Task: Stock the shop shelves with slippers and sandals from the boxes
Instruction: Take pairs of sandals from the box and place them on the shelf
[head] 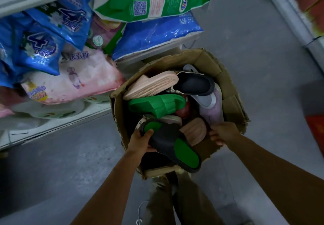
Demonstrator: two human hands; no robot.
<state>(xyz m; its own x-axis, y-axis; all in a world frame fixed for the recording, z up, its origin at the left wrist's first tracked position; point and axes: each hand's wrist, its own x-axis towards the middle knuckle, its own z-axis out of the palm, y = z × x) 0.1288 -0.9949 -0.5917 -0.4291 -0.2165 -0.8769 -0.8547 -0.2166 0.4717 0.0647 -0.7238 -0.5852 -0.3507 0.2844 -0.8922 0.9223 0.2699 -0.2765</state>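
A person stands over an open cardboard box (226, 77) on the grey floor, just right of a low shelf (57, 119) stacked with detergent bags (43, 48). The left hand (142, 141) grips the toe end of a black slipper with a green insole (172, 145), thumb on top, at the near left of the box. The right hand (223, 132) has its fingers curled over the near right flap. Green (157, 104), pink (150, 86) and dark (194, 84) slippers lie jumbled inside. Held by one end only, the black slipper could twist loose, or snag neighbours as it rises and spill them onto the floor.
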